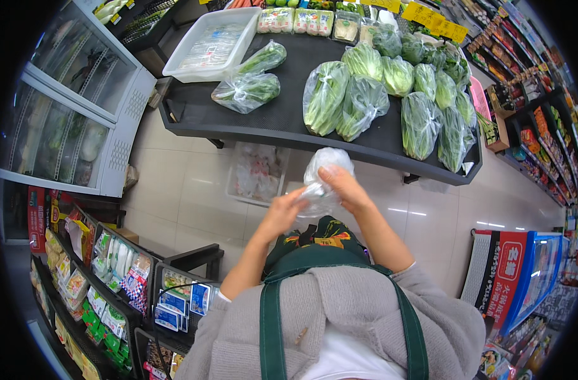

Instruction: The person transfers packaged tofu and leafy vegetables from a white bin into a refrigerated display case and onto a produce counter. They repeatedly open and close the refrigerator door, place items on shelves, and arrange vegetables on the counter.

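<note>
In front of my apron, both hands are on a bundle of clear plastic film (323,205), below the front edge of a black display table (251,132). My right hand (347,187) grips it, thumb across a rounded whitish part (330,159); whether that is a roll of bags or something wrapped, I cannot tell. Slightly blurred, my left hand (285,213) pinches the loose film from the other side. On the table beyond, nearest my right hand, lie bagged leafy greens (324,99). More bagged greens (251,90) lie at the table's left.
A white plastic tub (175,71) with flat clear packs stands on the table's left end. Under the table sits a white bin (232,183) of plastic bags. A glass-door fridge (122,128) is at left, packaged-goods racks (127,304) lower left, and a chest freezer (512,280) at right.
</note>
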